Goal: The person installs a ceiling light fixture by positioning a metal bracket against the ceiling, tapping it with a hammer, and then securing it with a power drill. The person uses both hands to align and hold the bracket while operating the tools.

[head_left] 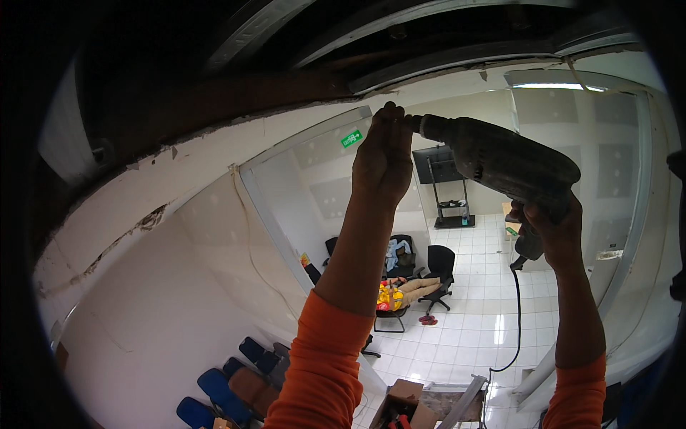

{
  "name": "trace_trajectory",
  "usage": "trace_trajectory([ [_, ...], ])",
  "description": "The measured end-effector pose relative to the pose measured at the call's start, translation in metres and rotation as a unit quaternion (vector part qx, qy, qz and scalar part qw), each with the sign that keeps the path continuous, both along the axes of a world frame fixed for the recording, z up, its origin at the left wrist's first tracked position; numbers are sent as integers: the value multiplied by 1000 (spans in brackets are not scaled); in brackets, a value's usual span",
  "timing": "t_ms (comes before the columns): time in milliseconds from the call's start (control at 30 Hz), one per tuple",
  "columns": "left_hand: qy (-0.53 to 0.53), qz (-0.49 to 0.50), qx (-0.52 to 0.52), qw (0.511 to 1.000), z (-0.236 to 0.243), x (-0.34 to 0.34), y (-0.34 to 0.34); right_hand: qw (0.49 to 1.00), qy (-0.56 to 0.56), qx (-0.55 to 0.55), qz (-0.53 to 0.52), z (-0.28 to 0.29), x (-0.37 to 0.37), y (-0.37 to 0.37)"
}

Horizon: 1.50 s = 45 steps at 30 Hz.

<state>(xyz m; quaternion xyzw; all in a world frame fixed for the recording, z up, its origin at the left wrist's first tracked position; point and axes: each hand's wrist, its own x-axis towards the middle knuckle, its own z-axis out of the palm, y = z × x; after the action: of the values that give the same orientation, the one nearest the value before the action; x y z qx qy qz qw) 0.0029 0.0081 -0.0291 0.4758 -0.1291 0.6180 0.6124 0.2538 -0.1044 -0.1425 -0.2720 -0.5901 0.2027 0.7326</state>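
Note:
My right hand [556, 227] grips the handle of a dark corded power drill [511, 154], held up at the right with its chuck pointing left. A black cord [519, 314] hangs from the foot of the handle. Raised in front of the chuck is my left hand [384, 154], its fingers drawn together close by the drill's tip. Whatever those fingers hold is too small and dark to make out. Just behind them runs the broken lower edge of a white wall beam [307, 118], under a dark ceiling opening with metal framing.
Far below, a person in a bright vest [389, 295] reclines across black office chairs [439, 268]. A screen on a wheeled stand [439, 168] stands farther back. Blue chairs [221, 390] line the lower left. An open cardboard box [405, 393] sits at the bottom, near a metal profile [464, 400].

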Motion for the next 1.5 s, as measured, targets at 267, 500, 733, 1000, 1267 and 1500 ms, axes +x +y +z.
trace_trajectory([
  [267,-32,27,-66,997,8,2,4,1000,-8,15,5,8,-6,17],
  [500,1,120,-32,992,32,9,12,999,-37,13,-24,30,-1,28],
  [733,-35,81,-40,995,50,20,32,999,-44,-4,5,69,-2,47],
  [1000,-71,74,3,995,68,20,70,993,-110,26,-28,111,-10,69],
  [1267,-130,75,-66,986,74,23,78,993,-116,1,-16,123,-12,85],
  [1500,-135,93,-57,985,73,21,83,991,-136,-4,12,132,-7,93],
])
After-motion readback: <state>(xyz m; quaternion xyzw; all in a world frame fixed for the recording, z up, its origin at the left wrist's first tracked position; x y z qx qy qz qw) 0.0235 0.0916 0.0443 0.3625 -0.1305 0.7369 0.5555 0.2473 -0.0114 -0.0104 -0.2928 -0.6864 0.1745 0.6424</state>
